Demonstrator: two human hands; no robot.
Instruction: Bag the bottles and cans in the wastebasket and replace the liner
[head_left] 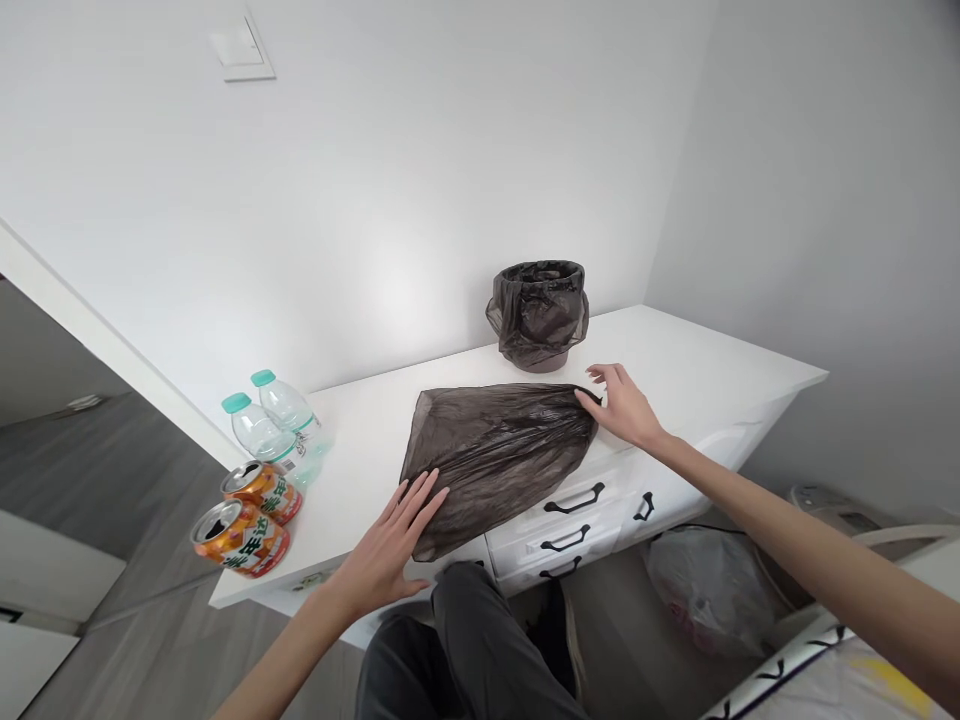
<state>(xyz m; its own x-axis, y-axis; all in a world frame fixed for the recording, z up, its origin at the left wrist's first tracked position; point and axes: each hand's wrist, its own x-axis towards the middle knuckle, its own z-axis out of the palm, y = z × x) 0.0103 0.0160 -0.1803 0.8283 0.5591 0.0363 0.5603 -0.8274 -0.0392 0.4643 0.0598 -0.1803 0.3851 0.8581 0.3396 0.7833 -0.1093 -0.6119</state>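
Observation:
A thin, dark, see-through plastic garbage bag (495, 445) lies spread and wrinkled on the white cabinet top (352, 440), its lower edge hanging over the front. My left hand (390, 545) rests at the bag's wide left end, fingers stretched and slightly spread, the fingertips on the plastic. At the right end, where the bag narrows into gathered folds, my right hand (626, 405) has its thumb on the plastic and its fingers apart above it. Behind the bag stands a small trash bin (546, 362) lined with a similar dark bag (536, 310), folded over its rim.
Two opened orange soda cans (251, 540) and two clear plastic bottles (281, 410) with mint caps stand at the cabinet's left end. Black-handled drawers (574, 497) face my legs (480, 640). A filled plastic bag (709, 580) sits on the floor at right.

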